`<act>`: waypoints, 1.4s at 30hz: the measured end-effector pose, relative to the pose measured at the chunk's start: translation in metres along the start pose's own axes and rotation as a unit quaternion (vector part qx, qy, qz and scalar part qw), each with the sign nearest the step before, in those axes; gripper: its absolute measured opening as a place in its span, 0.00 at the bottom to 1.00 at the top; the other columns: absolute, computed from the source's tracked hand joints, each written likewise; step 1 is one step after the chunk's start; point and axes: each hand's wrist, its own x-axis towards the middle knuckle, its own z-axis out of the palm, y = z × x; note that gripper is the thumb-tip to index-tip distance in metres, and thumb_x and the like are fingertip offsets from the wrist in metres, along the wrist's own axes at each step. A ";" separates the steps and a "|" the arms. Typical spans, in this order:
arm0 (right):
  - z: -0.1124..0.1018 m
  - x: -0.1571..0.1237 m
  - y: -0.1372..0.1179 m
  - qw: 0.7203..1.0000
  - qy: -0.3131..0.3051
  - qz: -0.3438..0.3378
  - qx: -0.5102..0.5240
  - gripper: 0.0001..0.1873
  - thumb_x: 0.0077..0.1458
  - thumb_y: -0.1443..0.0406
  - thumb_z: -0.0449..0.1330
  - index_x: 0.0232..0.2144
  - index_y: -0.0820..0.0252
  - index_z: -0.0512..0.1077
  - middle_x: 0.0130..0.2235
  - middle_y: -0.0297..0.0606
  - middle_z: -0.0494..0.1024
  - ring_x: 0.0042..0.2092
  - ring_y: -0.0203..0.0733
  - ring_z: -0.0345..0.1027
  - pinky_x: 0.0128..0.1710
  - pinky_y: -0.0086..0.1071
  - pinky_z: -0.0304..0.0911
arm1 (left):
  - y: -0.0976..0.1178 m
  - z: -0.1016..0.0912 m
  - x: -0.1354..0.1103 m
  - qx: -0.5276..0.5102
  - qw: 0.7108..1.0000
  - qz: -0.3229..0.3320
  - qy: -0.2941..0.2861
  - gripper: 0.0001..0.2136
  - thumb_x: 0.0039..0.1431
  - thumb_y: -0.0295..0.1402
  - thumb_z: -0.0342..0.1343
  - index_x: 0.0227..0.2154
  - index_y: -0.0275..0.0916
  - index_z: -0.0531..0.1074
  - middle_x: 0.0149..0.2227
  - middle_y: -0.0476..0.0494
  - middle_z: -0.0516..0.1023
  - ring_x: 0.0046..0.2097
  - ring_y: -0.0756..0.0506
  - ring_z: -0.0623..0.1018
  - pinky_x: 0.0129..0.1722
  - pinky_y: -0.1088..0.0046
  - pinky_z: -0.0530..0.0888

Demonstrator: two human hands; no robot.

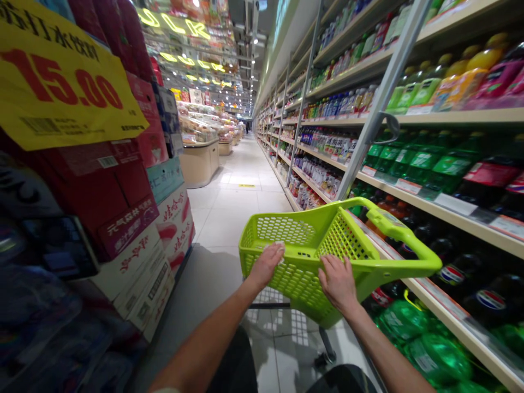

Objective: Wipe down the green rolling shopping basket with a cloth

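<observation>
A lime-green plastic shopping basket point(368, 256) on a wheeled frame stands in front of me in a supermarket aisle. My left hand point(267, 264) rests on the basket's near rim, fingers curled over something small and white that I cannot make out. My right hand point(338, 281) lies on the near rim at the right, fingers pressed against the mesh wall close to the thick green handle. I see nothing lying inside the basket.
Drink shelves point(450, 204) run along the right, with green and dark bottles down low. At left, stacked red and white cartons point(135, 240) carry a yellow 15.00 price sign point(61, 82). The tiled aisle floor point(241, 191) stretches ahead toward display counters.
</observation>
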 end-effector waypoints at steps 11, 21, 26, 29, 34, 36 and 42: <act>0.000 -0.004 0.001 1.000 0.013 0.002 0.010 0.17 0.54 0.65 0.48 0.43 0.65 0.69 0.45 0.44 0.73 0.49 0.47 0.61 0.56 0.46 0.41 | -0.007 -0.008 -0.005 -0.043 0.996 -0.077 0.019 0.19 0.55 0.20 0.40 0.48 0.37 0.65 0.53 0.40 0.67 0.56 0.47 0.63 0.56 0.61 0.62; 0.004 -0.011 0.010 0.999 0.038 0.001 0.013 0.18 0.52 0.68 0.47 0.44 0.64 0.69 0.46 0.42 0.73 0.51 0.46 0.60 0.57 0.45 0.40 | -0.027 -0.028 -0.018 -0.041 0.989 -0.142 0.019 0.19 0.55 0.21 0.40 0.47 0.35 0.66 0.54 0.40 0.66 0.57 0.46 0.62 0.57 0.61 0.60; 0.004 -0.010 0.010 0.999 0.034 0.005 0.007 0.18 0.51 0.68 0.48 0.44 0.64 0.69 0.46 0.43 0.73 0.51 0.47 0.61 0.56 0.46 0.41 | 0.020 0.006 0.005 -0.078 0.996 -0.042 -0.006 0.19 0.56 0.22 0.41 0.49 0.39 0.64 0.55 0.43 0.65 0.58 0.47 0.61 0.57 0.62 0.61; 0.001 -0.012 0.014 1.000 0.027 -0.015 0.006 0.19 0.51 0.69 0.48 0.46 0.63 0.68 0.47 0.42 0.73 0.52 0.45 0.59 0.57 0.45 0.40 | 0.031 0.015 0.012 -0.087 0.996 -0.001 -0.021 0.19 0.56 0.23 0.42 0.50 0.40 0.64 0.55 0.43 0.65 0.58 0.46 0.61 0.57 0.61 0.61; 0.002 -0.014 0.014 0.999 0.032 -0.010 0.007 0.19 0.51 0.69 0.47 0.45 0.64 0.68 0.47 0.42 0.73 0.52 0.45 0.59 0.57 0.44 0.39 | -0.034 -0.019 -0.026 -0.021 0.992 -0.118 0.048 0.19 0.54 0.21 0.41 0.48 0.38 0.65 0.55 0.41 0.65 0.57 0.44 0.62 0.56 0.59 0.62; 0.004 -0.014 0.010 0.999 0.038 0.000 0.008 0.19 0.51 0.68 0.48 0.45 0.65 0.68 0.47 0.43 0.73 0.52 0.46 0.59 0.57 0.45 0.39 | -0.041 -0.023 -0.032 -0.004 0.986 -0.153 0.071 0.20 0.54 0.20 0.41 0.48 0.36 0.65 0.55 0.39 0.65 0.57 0.44 0.62 0.56 0.59 0.62; 0.003 -0.013 0.011 1.000 0.027 -0.009 0.008 0.20 0.51 0.68 0.48 0.46 0.64 0.67 0.48 0.43 0.72 0.52 0.46 0.59 0.57 0.45 0.40 | 0.018 0.008 0.001 -0.057 0.998 -0.015 -0.002 0.19 0.56 0.22 0.40 0.50 0.39 0.64 0.56 0.42 0.64 0.59 0.47 0.60 0.57 0.62 0.61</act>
